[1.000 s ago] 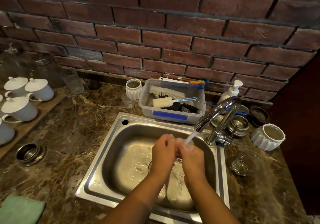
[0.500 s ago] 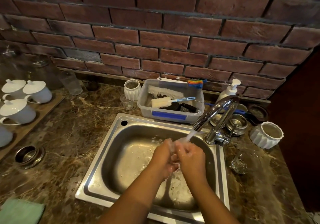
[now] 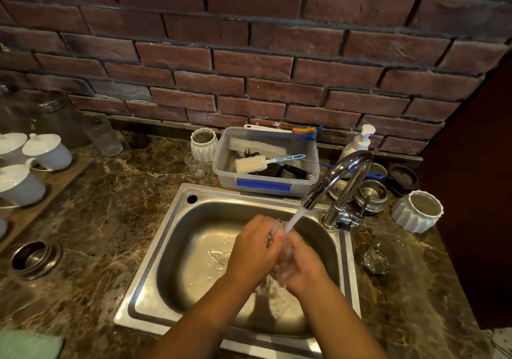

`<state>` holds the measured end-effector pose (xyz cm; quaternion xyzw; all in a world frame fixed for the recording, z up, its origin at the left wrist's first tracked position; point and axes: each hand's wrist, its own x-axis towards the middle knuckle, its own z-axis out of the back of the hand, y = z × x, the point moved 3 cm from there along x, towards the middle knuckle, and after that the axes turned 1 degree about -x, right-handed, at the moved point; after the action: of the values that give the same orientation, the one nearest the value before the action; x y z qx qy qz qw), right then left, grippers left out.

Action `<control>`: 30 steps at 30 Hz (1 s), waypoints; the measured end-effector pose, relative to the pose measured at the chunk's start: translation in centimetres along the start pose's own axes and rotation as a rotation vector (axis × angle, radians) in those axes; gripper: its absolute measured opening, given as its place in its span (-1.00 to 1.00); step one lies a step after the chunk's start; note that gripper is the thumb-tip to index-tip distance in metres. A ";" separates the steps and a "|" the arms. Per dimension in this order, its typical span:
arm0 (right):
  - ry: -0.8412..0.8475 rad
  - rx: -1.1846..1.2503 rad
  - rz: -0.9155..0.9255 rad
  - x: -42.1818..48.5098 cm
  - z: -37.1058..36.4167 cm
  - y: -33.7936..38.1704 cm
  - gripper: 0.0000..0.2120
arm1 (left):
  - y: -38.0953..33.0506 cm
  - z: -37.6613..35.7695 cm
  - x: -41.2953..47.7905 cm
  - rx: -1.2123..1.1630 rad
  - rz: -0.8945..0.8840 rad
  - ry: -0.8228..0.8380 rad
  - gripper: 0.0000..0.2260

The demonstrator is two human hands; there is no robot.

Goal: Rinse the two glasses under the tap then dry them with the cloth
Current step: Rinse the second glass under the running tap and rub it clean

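Note:
Both my hands meet over the steel sink [image 3: 155,289], under the running tap [image 3: 336,180]. My left hand [image 3: 253,250] and my right hand [image 3: 303,264] close around one clear glass [image 3: 279,259], mostly hidden between the palms. Water streams from the spout onto the glass and my fingers. A second clear glass [image 3: 383,252] lies on the marble counter right of the sink, apart from both hands. A green cloth [image 3: 29,345] lies at the bottom left corner of the counter.
Behind the sink stands a plastic tub [image 3: 263,185] with brushes. A soap pump [image 3: 357,144], metal cups [image 3: 370,193] and a white ribbed pot [image 3: 417,210] sit near the tap. White lidded cups [image 3: 47,150] on a wooden tray and a metal ring [image 3: 36,259] are at left.
My hands have stayed under the stream, shifting slightly around the glass. The view has tilted a little; water keeps running.

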<state>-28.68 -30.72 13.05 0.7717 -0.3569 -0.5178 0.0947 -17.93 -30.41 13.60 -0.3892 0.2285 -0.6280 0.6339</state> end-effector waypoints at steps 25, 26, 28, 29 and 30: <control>-0.038 -0.182 0.167 0.0 0.1 0.3 -0.80 | -0.4 0.0 -0.3 -0.160 0.105 -0.040 -0.83; -0.021 -0.163 0.113 0.1 0.5 0.6 -0.80 | -0.5 0.0 -0.3 -0.091 0.037 0.001 -0.83; 0.022 -0.162 0.071 0.3 0.7 0.8 -0.79 | -0.5 0.2 0.1 -0.057 0.000 0.052 -0.88; 0.019 -0.174 0.087 0.4 0.7 0.8 -0.80 | -0.5 0.2 0.2 -0.106 0.047 0.062 -0.88; -0.015 -0.221 0.143 0.6 0.6 0.8 -0.81 | -0.5 0.0 0.5 -0.182 0.144 0.067 -0.88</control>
<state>-29.47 -31.57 12.75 0.7253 -0.3527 -0.5515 0.2132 -18.22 -30.86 14.12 -0.4066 0.3329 -0.5702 0.6315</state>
